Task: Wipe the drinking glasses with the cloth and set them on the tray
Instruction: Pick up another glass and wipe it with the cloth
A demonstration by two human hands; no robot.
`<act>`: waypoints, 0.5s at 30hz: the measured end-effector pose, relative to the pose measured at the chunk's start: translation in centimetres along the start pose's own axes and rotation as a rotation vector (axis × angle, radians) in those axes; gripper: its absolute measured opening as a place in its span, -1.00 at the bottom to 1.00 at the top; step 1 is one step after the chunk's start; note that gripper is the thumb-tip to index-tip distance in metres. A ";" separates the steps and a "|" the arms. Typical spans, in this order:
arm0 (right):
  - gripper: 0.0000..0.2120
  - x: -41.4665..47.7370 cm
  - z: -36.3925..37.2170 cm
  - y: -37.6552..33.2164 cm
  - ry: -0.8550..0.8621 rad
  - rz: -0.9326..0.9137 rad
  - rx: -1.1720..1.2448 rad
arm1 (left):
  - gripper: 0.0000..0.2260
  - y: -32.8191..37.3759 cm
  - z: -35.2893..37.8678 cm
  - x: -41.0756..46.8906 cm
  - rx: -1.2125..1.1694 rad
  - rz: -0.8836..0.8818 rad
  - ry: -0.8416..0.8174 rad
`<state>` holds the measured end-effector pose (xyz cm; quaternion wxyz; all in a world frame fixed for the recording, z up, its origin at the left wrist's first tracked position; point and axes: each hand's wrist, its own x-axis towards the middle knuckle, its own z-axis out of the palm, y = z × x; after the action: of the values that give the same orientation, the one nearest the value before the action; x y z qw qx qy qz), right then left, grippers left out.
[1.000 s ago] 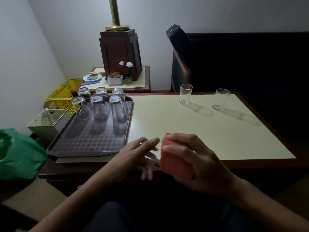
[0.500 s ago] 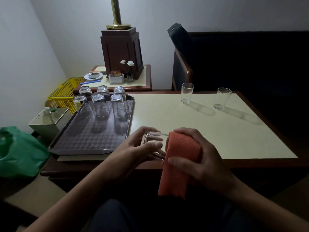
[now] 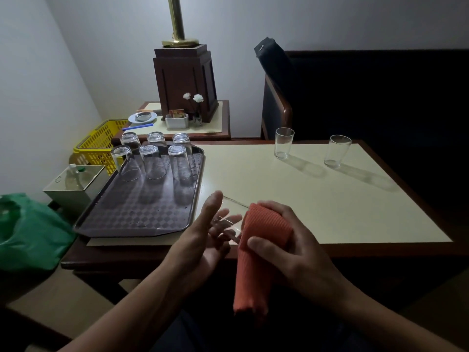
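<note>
Now, far left, a green bag (image 3: 28,232) slumps on the floor, with a pale box (image 3: 76,184) and a yellow basket (image 3: 99,146) behind it, all off the left end of the table (image 3: 330,199).

Next comes the tray (image 3: 142,217), sitting on the table's left end with its near rim close to the front edge. Six upturned glasses (image 3: 152,161) stand in two rows of three at its far end, and the patterned floor nearer you lies open.

Your left hand (image 3: 203,240) is just right of the tray's near corner, over the front edge. It's released, palm up. The fingers lie fairly straight under a glass (image 3: 229,219) that rests on its side across them, and the thumb is raised beside it.

The orange cloth (image 3: 261,240) covers that glass's right end and hangs below the table edge. Your right hand (image 3: 294,252) is grasping the cloth, fingers curled over the top and thumb pressed on its front.

Beyond your hands, a broad run of cream tabletop reaches to the far edge. One upright glass (image 3: 284,143) stands there, and a second upright glass (image 3: 337,151) stands well apart to its right. Both are close to the back rim, and their shadows stretch right. The dark wood border closes the right side.
</note>
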<state>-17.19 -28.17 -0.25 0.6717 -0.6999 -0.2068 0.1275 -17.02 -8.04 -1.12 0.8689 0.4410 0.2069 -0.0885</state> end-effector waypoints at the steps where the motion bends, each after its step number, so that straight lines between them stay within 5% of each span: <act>1: -0.59 0.2 0.3 0.0 -0.001 0.131 0.169 | -0.11 0.2 0.1 0.0 0.020 0.014 -0.010; 7: -0.64 2.2 -1.1 0.2 0.295 0.458 0.621 | -0.29 1.0 0.2 -0.6 -0.086 -0.134 0.053; 15: -0.57 3.1 -4.8 -1.3 0.396 0.299 0.608 | -0.39 1.4 -0.6 -0.9 0.293 -0.060 -0.206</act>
<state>-12.44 -31.04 1.71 0.8493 -0.5025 0.0781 0.1419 -17.51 -6.79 -0.04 0.8089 0.5449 0.1148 -0.1885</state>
